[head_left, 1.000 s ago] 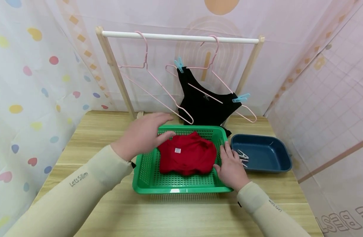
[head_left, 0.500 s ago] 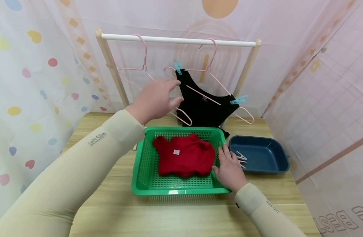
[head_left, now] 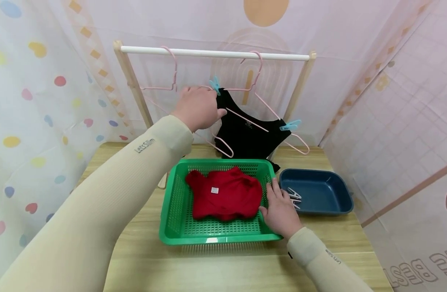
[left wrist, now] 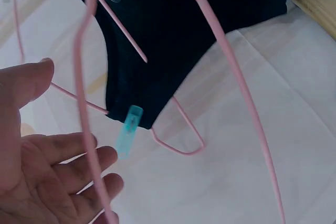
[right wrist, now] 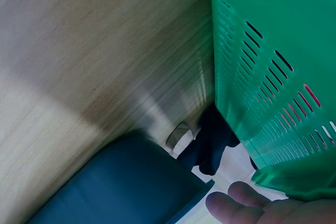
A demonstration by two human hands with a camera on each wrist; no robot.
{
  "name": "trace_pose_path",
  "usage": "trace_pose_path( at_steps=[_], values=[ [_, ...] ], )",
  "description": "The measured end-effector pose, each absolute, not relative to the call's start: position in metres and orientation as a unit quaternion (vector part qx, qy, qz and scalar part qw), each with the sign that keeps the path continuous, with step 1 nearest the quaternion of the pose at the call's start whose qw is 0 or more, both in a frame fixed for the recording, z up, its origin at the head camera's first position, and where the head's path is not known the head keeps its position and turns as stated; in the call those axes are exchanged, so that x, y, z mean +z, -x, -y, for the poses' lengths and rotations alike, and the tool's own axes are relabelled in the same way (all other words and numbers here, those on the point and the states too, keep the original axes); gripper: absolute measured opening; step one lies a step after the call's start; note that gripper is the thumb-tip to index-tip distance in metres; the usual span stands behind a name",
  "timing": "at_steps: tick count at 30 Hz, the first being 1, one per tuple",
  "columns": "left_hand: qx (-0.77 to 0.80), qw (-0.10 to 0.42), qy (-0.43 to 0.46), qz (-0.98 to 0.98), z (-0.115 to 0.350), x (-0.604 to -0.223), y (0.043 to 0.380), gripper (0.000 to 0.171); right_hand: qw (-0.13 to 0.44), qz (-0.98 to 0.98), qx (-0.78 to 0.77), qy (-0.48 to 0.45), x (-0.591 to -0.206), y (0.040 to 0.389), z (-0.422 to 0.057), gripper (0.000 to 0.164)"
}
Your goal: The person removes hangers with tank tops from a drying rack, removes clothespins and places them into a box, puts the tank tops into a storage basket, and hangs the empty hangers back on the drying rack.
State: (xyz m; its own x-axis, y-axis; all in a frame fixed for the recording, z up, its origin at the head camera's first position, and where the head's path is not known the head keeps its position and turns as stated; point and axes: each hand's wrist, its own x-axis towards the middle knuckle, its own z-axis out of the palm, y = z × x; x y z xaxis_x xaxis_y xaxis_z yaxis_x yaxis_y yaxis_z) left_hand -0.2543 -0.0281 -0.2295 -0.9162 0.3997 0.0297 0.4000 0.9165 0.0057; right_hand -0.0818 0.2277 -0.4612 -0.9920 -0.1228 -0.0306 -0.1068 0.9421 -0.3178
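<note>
My left hand (head_left: 197, 108) is raised by the left pink hanger (head_left: 174, 69). In the left wrist view its fingers (left wrist: 79, 169) are spread and relaxed, with a pink hanger wire (left wrist: 81, 77) crossing in front of them. My right hand (head_left: 281, 211) rests on the right rim of the green basket (head_left: 223, 239), its fingers extended. Inside the basket lies a crumpled red garment (head_left: 227, 202) with a white label. A black tank top (head_left: 241, 138) hangs from the other pink hanger (head_left: 259, 71), held by blue clothespins (head_left: 290, 125) at both straps.
A white rod (head_left: 216, 52) on wooden posts (head_left: 300, 89) carries both hangers at the back of the table (head_left: 172, 267). Right of the basket stands a dark blue tub (head_left: 329, 211) with a few pale clothespins (head_left: 294, 196) in it. Patterned curtains (head_left: 26, 121) surround the table.
My left hand has risen from over the basket's left side up to the left hanger. The right hand stays on the basket rim.
</note>
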Motion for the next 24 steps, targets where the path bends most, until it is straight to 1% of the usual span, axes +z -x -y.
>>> trace_pose_path(
  at_steps=[3,16,21,24],
  values=[
    [0.008,-0.009,0.191,0.981,0.026,-0.229,0.264,0.057,0.024,-0.985,-0.159,0.062,-0.462,0.081,-0.227,0.080],
    [0.069,-0.094,0.158,0.980,0.014,-0.227,0.292,0.053,0.018,-0.986,-0.154,0.057,-0.468,0.073,-0.223,0.081],
    [0.064,-0.113,0.117,0.985,0.015,-0.229,0.298,0.060,0.014,-0.986,-0.153,0.060,-0.470,0.073,-0.220,0.080],
    [0.048,-0.123,0.089,0.987,0.016,-0.229,0.299,0.072,0.008,-0.987,-0.150,0.061,-0.472,0.073,-0.219,0.080]
  ],
)
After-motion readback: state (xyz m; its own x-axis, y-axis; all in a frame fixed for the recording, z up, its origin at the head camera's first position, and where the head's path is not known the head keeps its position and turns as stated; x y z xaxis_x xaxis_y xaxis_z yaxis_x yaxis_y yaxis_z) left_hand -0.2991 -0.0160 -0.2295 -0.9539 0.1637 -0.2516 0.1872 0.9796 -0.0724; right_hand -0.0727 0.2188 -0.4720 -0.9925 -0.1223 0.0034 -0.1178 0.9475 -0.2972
